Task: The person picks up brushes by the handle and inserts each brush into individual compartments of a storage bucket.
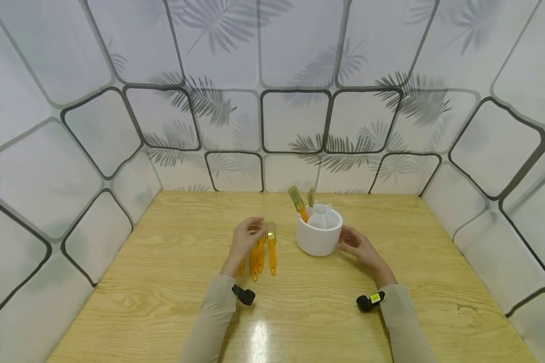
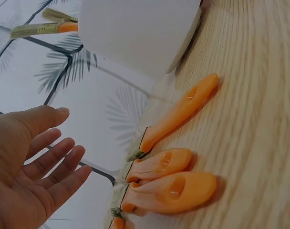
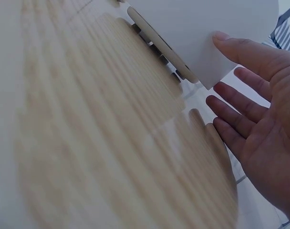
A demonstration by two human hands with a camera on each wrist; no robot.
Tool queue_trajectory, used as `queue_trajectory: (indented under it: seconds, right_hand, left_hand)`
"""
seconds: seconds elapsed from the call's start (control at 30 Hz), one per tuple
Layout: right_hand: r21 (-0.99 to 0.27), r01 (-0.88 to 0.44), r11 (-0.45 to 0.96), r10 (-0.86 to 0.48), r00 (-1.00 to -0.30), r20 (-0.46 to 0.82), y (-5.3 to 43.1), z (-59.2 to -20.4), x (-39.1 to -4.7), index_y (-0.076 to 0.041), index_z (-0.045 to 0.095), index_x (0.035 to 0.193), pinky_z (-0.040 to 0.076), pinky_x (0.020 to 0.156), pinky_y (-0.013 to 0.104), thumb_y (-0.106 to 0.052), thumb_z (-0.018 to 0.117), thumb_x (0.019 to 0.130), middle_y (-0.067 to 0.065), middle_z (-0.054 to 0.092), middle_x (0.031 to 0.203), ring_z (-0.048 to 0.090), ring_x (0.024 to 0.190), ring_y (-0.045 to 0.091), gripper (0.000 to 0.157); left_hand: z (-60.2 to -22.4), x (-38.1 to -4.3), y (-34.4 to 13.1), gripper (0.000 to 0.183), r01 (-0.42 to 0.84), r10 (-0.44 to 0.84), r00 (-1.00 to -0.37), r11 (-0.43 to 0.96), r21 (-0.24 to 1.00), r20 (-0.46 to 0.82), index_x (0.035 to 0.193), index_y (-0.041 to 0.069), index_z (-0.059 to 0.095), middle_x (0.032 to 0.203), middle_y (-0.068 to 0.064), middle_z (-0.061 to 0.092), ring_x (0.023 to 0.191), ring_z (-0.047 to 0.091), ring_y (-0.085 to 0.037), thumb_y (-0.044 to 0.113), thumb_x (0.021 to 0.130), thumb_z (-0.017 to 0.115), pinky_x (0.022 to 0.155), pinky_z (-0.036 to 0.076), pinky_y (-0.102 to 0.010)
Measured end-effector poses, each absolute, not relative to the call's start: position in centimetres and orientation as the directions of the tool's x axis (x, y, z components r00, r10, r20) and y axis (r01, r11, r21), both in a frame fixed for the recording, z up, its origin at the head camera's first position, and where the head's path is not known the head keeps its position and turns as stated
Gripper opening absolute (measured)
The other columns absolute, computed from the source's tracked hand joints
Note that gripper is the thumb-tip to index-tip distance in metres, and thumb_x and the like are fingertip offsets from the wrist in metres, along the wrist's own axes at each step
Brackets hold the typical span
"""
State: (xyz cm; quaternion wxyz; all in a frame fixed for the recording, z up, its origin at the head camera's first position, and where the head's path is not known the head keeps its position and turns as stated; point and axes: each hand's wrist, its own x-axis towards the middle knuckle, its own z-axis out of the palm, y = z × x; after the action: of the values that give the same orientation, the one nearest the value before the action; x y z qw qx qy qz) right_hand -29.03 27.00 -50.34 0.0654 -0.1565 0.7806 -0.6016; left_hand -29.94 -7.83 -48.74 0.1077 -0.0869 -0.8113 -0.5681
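Observation:
A round white holder point(image 1: 315, 241) with a smaller white vase-shaped piece point(image 1: 320, 214) inside it stands on the table. Two paintbrushes lean in it, bristles up; the nearer paintbrush point(image 1: 296, 198) shows part of its orange handle. My right hand point(image 1: 356, 246) is at the holder's right side, its thumb against the white wall and its fingers loosely extended. My left hand point(image 1: 247, 239), fingers relaxed and holding nothing, hovers over several orange-handled paintbrushes point(image 1: 272, 254) lying side by side. Their handles point(image 2: 181, 114) point towards me, and the hand partly hides them in the head view.
The wooden table point(image 1: 318, 312) meets a patterned wall covering point(image 1: 295, 121) at the back and both sides. A dark underside edge with small feet point(image 3: 159, 52) shows beneath the holder in the right wrist view.

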Motion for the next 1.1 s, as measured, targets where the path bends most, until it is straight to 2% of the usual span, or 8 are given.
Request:
queue_trajectory:
  seconds: [0.33,0.53,0.6,0.7,0.77,0.83,0.93,1.1]
  right_hand:
    - [-0.954,-0.181,0.238,-0.327,-0.940,0.096,27.0,-50.2,-28.7,0.002,0.033,0.140,0.024,0.108,0.058,-0.006,0.062,0.088,0.027,0.041,0.135,0.036,0.125,0.042,0.059]
    - [-0.955,-0.171,0.244,-0.326,-0.942,0.086,27.0,-50.3,-28.9,0.002,0.034,0.139,0.026,0.108,0.055,-0.006,0.062,0.088,0.027,0.042,0.136,0.037,0.125,0.041,0.059]
    - [-0.955,-0.167,0.245,-0.330,-0.941,0.080,27.1,-50.5,-29.1,0.002,0.034,0.139,0.031,0.107,0.048,-0.007,0.062,0.088,0.026,0.041,0.137,0.037,0.126,0.041,0.059]
    - [-0.958,-0.162,0.235,-0.340,-0.937,0.075,27.4,-51.2,-29.6,0.001,0.034,0.140,0.039,0.101,0.028,-0.009,0.063,0.088,0.025,0.040,0.138,0.037,0.128,0.041,0.060]
    - [-0.959,-0.161,0.235,-0.337,-0.939,0.075,27.5,-51.8,-29.9,-0.001,0.035,0.140,0.040,0.095,0.016,-0.011,0.063,0.088,0.024,0.041,0.139,0.037,0.128,0.040,0.060]
    - [-0.957,-0.164,0.239,-0.336,-0.939,0.077,27.7,-52.3,-30.2,-0.002,0.035,0.140,0.039,0.091,0.011,-0.013,0.063,0.088,0.023,0.041,0.139,0.037,0.128,0.039,0.060]
    - [-0.951,-0.169,0.257,-0.324,-0.943,0.080,27.8,-52.8,-30.4,-0.005,0.037,0.140,0.039,0.094,0.014,-0.017,0.064,0.088,0.020,0.043,0.138,0.039,0.128,0.036,0.059]
    - [-0.950,-0.168,0.265,-0.311,-0.947,0.080,27.9,-52.9,-30.3,-0.006,0.039,0.138,0.037,0.104,0.038,-0.020,0.065,0.087,0.019,0.043,0.138,0.040,0.127,0.036,0.060]
  left_hand:
    - [-48.7,-29.9,-8.4,0.033,0.257,0.015,-0.963,0.354,0.899,0.269,0.114,0.005,0.063,0.108,-0.021,0.063,0.096,0.061,-0.027,0.018,0.084,0.069,0.085,0.052,-0.037]
    - [-48.9,-29.8,-8.7,0.030,0.267,0.011,-0.959,0.353,0.897,0.282,0.114,0.002,0.062,0.107,-0.018,0.063,0.096,0.060,-0.029,0.010,0.085,0.067,0.085,0.052,-0.039]
    - [-49.1,-29.8,-8.9,0.031,0.265,0.009,-0.960,0.348,0.899,0.280,0.114,0.001,0.062,0.106,-0.018,0.064,0.096,0.060,-0.030,0.010,0.084,0.067,0.085,0.052,-0.040]
    - [-49.3,-29.8,-9.1,0.032,0.268,0.008,-0.959,0.351,0.897,0.283,0.114,0.000,0.062,0.102,-0.017,0.064,0.095,0.060,-0.031,0.011,0.084,0.068,0.084,0.052,-0.040]
    - [-49.3,-29.8,-9.3,0.032,0.267,0.005,-0.959,0.357,0.895,0.285,0.114,0.001,0.062,0.101,-0.016,0.064,0.095,0.061,-0.031,0.012,0.084,0.068,0.083,0.053,-0.040]
    - [-49.3,-29.7,-9.4,0.032,0.264,0.002,-0.959,0.364,0.893,0.283,0.114,0.001,0.062,0.101,-0.016,0.064,0.095,0.061,-0.031,0.011,0.084,0.069,0.084,0.053,-0.041]
    - [-49.1,-29.5,-9.6,0.033,0.251,-0.004,-0.962,0.370,0.895,0.272,0.114,0.000,0.062,0.102,-0.017,0.064,0.096,0.061,-0.030,0.010,0.083,0.069,0.085,0.052,-0.042]
    - [-49.1,-29.4,-10.1,0.034,0.232,-0.009,-0.967,0.383,0.894,0.254,0.114,-0.001,0.062,0.103,-0.017,0.064,0.097,0.061,-0.031,0.010,0.084,0.069,0.086,0.052,-0.042]
